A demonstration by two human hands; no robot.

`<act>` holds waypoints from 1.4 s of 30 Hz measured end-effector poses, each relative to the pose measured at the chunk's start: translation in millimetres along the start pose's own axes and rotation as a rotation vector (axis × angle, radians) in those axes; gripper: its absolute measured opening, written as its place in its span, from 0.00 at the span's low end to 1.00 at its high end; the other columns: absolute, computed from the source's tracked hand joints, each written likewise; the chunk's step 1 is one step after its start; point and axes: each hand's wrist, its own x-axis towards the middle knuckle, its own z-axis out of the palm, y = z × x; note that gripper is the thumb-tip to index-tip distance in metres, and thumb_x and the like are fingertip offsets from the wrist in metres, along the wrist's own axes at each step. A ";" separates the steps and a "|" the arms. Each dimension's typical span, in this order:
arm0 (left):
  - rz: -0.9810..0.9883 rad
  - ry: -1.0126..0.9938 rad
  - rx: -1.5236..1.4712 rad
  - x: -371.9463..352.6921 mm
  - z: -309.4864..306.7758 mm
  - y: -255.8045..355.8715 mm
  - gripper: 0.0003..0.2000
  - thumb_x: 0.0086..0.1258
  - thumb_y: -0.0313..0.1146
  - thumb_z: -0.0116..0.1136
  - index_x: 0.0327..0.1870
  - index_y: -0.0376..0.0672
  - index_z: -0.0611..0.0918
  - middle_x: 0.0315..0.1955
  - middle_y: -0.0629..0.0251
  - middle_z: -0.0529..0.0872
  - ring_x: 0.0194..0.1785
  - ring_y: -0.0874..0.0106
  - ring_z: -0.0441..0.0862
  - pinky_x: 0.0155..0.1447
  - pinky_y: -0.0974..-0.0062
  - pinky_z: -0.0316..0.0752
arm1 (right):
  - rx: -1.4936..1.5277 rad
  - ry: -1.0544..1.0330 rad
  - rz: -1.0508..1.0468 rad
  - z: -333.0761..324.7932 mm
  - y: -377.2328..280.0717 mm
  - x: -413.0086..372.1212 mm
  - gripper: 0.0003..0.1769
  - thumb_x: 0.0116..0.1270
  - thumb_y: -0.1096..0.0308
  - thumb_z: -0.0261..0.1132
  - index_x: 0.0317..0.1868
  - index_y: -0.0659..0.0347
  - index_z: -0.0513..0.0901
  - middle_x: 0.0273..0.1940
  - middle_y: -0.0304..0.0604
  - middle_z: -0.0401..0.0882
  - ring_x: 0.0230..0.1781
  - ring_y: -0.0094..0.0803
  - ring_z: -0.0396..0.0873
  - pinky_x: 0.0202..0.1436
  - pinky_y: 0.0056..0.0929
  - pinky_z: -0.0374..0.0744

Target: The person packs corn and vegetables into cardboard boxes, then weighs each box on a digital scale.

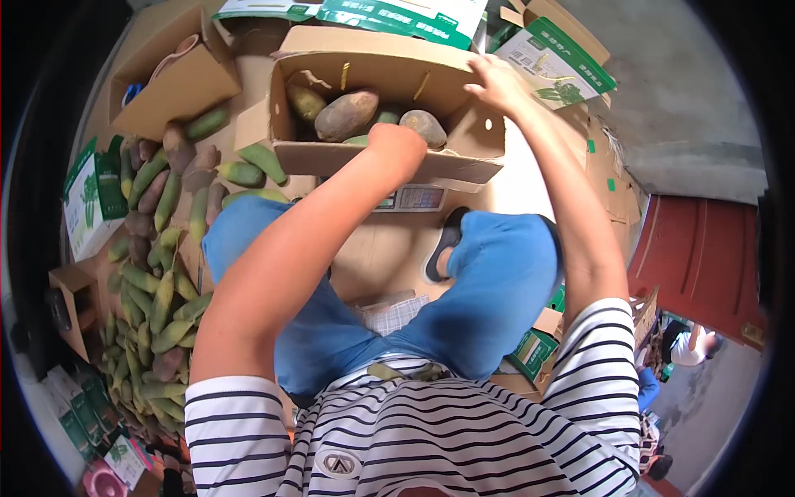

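An open cardboard box (331, 153) holds several large green and brown vegetables, among them a brown one (346, 116) at the middle and a rounder one (424, 127) on the right. My left hand (399, 147) reaches over the near wall into the box, beside the rounder vegetable. Its fingers are hidden, so what they hold cannot be seen. At the box's back right corner, my right hand (499, 85) touches the rim with its thumb and fingers apart. A scale (414, 199) shows partly under the near side of the box.
Many green vegetables (166, 298) lie piled at the left. A second open box (178, 91) stands at the upper left, a green-and-white carton (555, 62) at the upper right. My bent knees flank the scale. Another person (689, 346) is far right.
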 end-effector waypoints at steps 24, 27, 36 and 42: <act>0.608 0.275 0.280 80.8 -20.4 122.7 0.03 0.58 0.31 0.56 0.29 0.43 0.78 0.29 0.63 0.81 0.40 0.64 0.81 0.44 0.67 0.74 | 0.197 0.108 0.388 15.8 149.7 -215.1 0.21 0.64 0.46 0.59 0.43 0.53 0.85 0.36 0.46 0.84 0.39 0.46 0.80 0.42 0.42 0.77; 0.691 0.549 0.048 85.5 -50.6 162.3 0.05 0.58 0.29 0.55 0.34 0.43 0.80 0.34 0.64 0.82 0.42 0.64 0.80 0.48 0.67 0.72 | 0.213 0.072 0.770 27.6 179.0 -329.1 0.23 0.63 0.44 0.60 0.40 0.56 0.85 0.35 0.51 0.83 0.39 0.48 0.81 0.43 0.44 0.76; 0.453 0.507 -0.085 30.3 -68.7 109.0 0.09 0.58 0.25 0.62 0.39 0.40 0.80 0.37 0.60 0.82 0.42 0.61 0.79 0.49 0.64 0.72 | 0.144 -0.152 1.723 126.5 234.3 -491.4 0.23 0.61 0.50 0.58 0.46 0.57 0.84 0.49 0.56 0.81 0.51 0.48 0.80 0.53 0.44 0.77; 0.373 0.493 -0.084 19.3 -67.6 94.2 0.10 0.58 0.23 0.62 0.40 0.39 0.80 0.38 0.61 0.82 0.43 0.61 0.79 0.49 0.64 0.73 | 0.395 -0.041 1.771 187.8 264.8 -560.1 0.14 0.56 0.65 0.60 0.31 0.71 0.84 0.31 0.60 0.83 0.29 0.45 0.84 0.28 0.39 0.78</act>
